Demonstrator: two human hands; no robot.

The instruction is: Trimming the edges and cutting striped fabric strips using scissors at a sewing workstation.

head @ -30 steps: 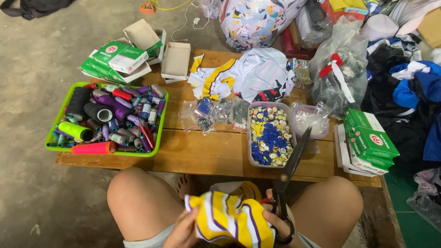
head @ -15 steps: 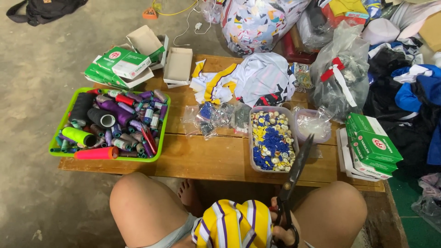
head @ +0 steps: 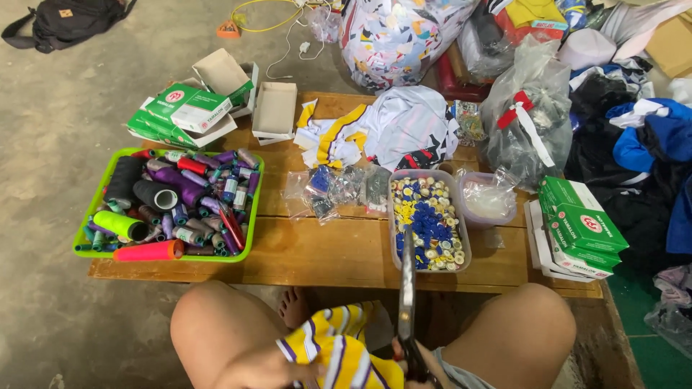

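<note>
We note the left hand (head: 270, 374) with its grip closed on the yellow, purple-striped garment (head: 335, 353) in the lap, below the wooden surface (head: 339, 252). The right hand (head: 425, 374), mostly out of frame, grips the scissors (head: 407, 288), blades closed, pointing up over the clear tub of buttons (head: 429, 220). A green tray of thread spools (head: 169, 205) sits at left.

scissors (head: 406, 288): tips swung upright | striped cloth (head: 339, 349): lower, partly out of frame
</note>
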